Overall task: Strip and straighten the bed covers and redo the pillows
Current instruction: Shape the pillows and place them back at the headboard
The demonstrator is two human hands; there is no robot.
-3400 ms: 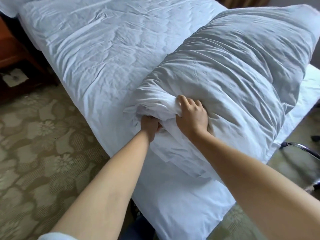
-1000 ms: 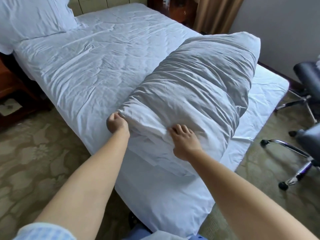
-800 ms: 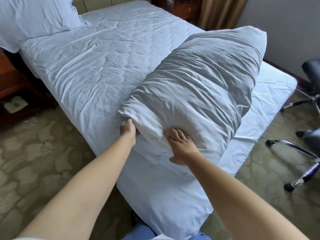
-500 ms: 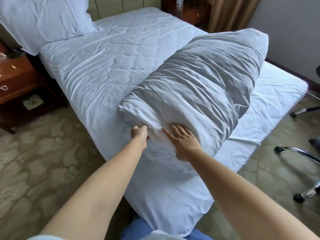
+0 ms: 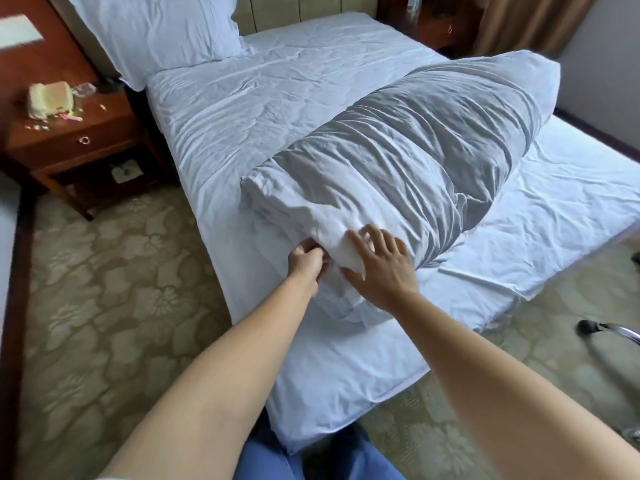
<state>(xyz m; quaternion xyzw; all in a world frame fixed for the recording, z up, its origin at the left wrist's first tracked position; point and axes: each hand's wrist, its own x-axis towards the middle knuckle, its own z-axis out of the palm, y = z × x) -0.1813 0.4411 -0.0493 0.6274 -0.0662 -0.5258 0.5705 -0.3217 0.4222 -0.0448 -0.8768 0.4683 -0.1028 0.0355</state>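
The bulky, rolled-up white duvet (image 5: 408, 161) lies crosswise on the wrinkled white bed sheet (image 5: 263, 95) toward the foot of the bed, its near end at the mattress edge. The left hand (image 5: 306, 263) curls its fingers into a fold at that end, probably hunting for a corner to pull the cover free. The right hand (image 5: 379, 268) rests flat beside it, fingers spread (likely steadying the roll). A plump white pillow (image 5: 156, 27) leans against the headboard, next to a wooden nightstand (image 5: 72, 140).
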